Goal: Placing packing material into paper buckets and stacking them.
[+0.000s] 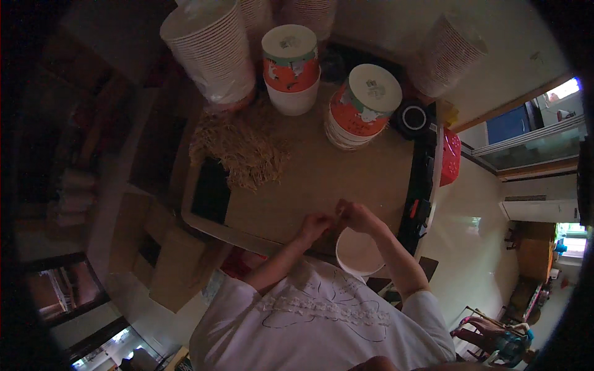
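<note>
My left hand point(316, 226) and my right hand point(357, 217) are close together over the near edge of the table. Both have their fingers drawn together, and whatever they may pinch is too small and dim to make out. Below my right wrist, a white paper bucket point(360, 253) stands near my body with its round opening up. A tangled heap of thin tan cords point(244, 151) lies on the left of the table. Beyond it, an orange paper bucket with a green band point(291, 71) is upside down on a white one. A similar stack of orange buckets point(365, 105) stands to the right.
Tall stacks of nested white buckets point(210, 52) stand at the back left, with another wrapped stack point(450, 54) at the back right. A round black object point(413, 117) and a red basket point(451, 157) sit along the right edge. A cardboard box point(167, 269) lies lower left.
</note>
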`<act>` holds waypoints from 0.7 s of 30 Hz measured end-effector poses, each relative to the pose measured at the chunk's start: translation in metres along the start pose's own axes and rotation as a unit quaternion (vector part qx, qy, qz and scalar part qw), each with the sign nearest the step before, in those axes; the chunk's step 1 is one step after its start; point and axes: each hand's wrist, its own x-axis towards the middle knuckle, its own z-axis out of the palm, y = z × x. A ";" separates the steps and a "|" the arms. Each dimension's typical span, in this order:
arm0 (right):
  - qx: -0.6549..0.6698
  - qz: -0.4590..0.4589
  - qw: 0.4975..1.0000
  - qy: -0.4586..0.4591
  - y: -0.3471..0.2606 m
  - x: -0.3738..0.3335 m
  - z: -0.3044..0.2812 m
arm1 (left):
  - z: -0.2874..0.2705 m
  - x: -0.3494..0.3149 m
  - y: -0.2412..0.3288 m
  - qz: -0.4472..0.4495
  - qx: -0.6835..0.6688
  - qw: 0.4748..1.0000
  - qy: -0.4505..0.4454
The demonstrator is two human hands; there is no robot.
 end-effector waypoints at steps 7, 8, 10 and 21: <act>-0.013 0.018 1.000 -0.016 -0.001 0.001 -0.001 | -0.003 0.007 -0.006 -0.018 -0.065 0.997 -0.038; -0.002 0.024 1.000 -0.012 0.000 0.001 0.000 | -0.004 0.009 -0.007 -0.056 -0.078 0.995 -0.039; 0.005 0.028 0.999 -0.025 -0.006 -0.001 -0.004 | -0.008 0.007 -0.005 -0.061 -0.072 0.994 -0.049; -0.040 0.030 0.998 -0.030 -0.002 -0.001 -0.004 | -0.010 -0.001 0.008 -0.114 -0.098 0.988 -0.038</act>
